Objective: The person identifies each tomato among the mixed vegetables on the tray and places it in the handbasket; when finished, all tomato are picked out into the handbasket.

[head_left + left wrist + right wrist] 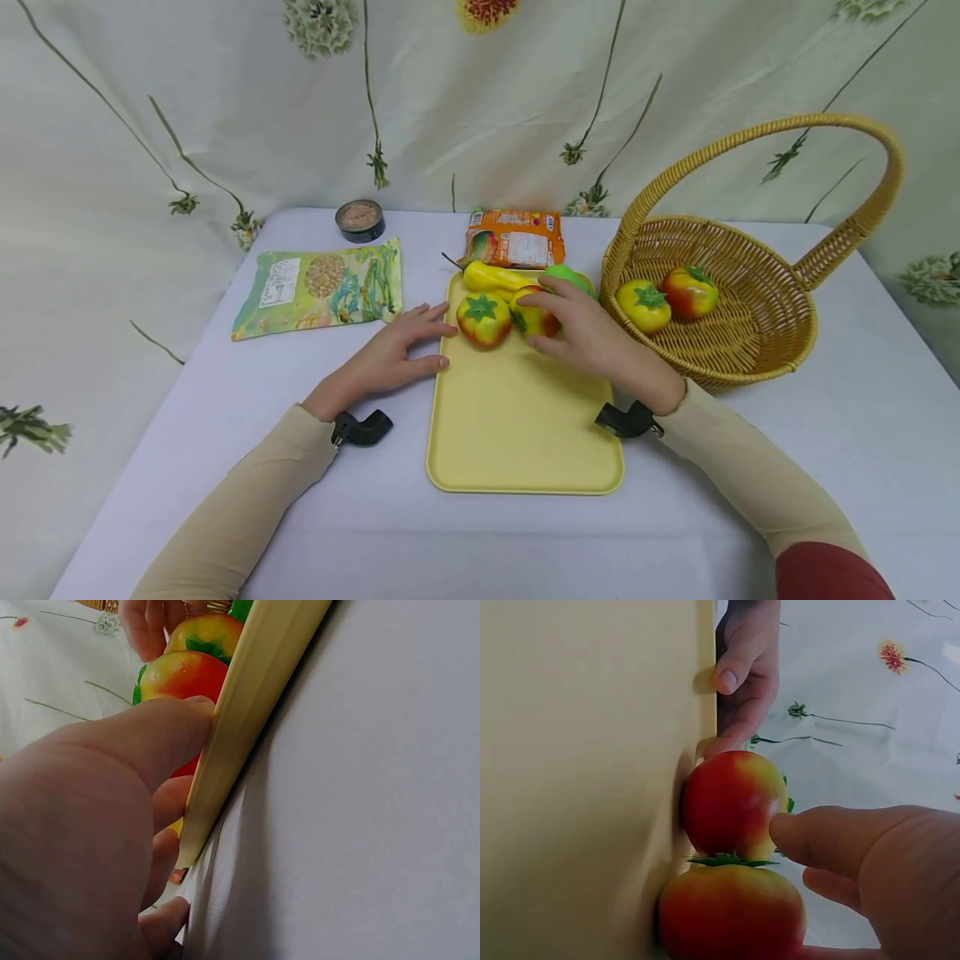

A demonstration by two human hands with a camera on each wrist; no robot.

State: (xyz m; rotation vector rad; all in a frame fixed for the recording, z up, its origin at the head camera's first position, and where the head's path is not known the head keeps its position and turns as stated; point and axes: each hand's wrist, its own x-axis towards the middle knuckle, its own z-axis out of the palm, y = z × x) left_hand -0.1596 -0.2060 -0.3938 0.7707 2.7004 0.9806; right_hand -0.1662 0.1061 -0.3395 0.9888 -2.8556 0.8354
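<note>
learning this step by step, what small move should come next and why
Perhaps close the right hand around the red-and-yellow fruit beneath it on the tray: thumb and fingers frame it, no firm grip shows, and the left hand rests at the tray's edge.

Both arms extend forward from the lower corners and converge, sleeved to the wrist. Left forearm (247,496): angled inward; the left hand (397,352) points rightward, fingers nearly straight and slightly spread, thumb set apart on the near side. Right forearm (757,471): angled inward; the right hand (588,333) reaches leftward, back upward, fingers slightly bent, thumb separated from them. Whether the right fingers grip cannot be determined.
</note>
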